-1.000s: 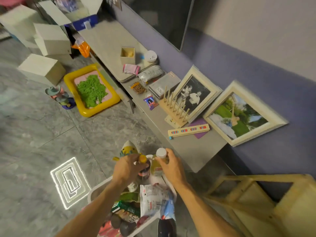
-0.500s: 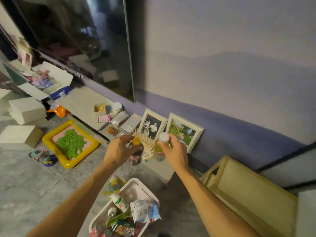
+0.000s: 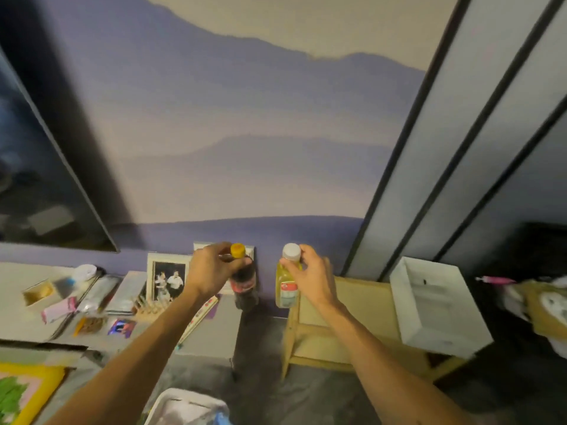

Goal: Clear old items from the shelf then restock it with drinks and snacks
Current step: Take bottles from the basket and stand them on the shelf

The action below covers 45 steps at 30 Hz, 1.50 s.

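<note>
My left hand (image 3: 211, 271) grips a dark cola bottle (image 3: 244, 285) with a yellow cap by its neck. My right hand (image 3: 310, 276) holds a yellow juice bottle (image 3: 287, 286) with a white cap near its top. Both bottles hang upright in the air, side by side, in front of the purple wall. The juice bottle is just left of the pale wooden shelf (image 3: 352, 305), which stands low at centre right. A white basket (image 3: 187, 406) of snacks sits at the bottom edge, mostly cut off.
A grey low cabinet (image 3: 211, 335) at left carries a photo frame (image 3: 167, 279), a peg rack, snack packets and small boxes. A white open box (image 3: 435, 305) rests on the shelf's right side. A dark screen hangs at upper left. A yellow tray (image 3: 30, 391) lies bottom left.
Both hands lifted the bottles out of the basket and carried them up and to the right toward the wooden shelf. The view swung up to the wall.
</note>
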{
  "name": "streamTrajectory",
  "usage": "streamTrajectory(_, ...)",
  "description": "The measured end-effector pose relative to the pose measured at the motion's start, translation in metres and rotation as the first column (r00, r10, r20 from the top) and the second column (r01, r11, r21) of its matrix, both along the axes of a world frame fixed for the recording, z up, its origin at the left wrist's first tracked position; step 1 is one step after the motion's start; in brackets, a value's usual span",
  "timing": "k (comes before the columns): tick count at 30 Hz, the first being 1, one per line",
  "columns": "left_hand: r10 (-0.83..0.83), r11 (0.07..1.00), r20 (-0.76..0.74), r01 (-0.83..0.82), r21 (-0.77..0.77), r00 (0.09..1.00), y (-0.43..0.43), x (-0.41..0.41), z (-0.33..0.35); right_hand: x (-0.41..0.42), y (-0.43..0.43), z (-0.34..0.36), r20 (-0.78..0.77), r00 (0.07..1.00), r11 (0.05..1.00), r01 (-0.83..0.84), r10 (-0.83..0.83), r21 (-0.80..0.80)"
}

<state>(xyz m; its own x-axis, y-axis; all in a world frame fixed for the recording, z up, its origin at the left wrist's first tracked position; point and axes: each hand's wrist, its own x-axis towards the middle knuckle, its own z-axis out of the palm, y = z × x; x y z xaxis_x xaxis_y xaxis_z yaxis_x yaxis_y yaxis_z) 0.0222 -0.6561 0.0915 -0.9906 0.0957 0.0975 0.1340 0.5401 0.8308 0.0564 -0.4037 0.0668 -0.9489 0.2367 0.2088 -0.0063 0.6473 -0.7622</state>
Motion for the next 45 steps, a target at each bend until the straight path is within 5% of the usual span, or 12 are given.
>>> streamTrajectory(7, -0.080, 0.997, 0.060, 0.079, 0.024, 0.995, 0.119, -0.065, -0.031, -0.049, 0.107, -0.042, 0.033, 0.993, 0.993, 0.117, -0.116, -0.025)
streamTrajectory(17, -0.049, 0.998, 0.219, 0.057, -0.032, 0.974, 0.236, -0.139, -0.126, -0.114, 0.213, -0.125, 0.166, 0.984, 0.990, 0.077, -0.056, -0.119)
streamTrajectory(31, -0.041, 0.990, 0.257, 0.074, -0.120, 0.965, 0.273, -0.199, -0.213, -0.165, 0.218, -0.204, 0.275, 0.955, 0.990, 0.133, -0.113, -0.055)
streamTrajectory(45, -0.076, 0.984, 0.228, 0.110, -0.141, 0.971, 0.283, -0.186, -0.220, -0.161, 0.203, -0.241, 0.359, 0.926, 0.985, 0.153, -0.116, -0.075)
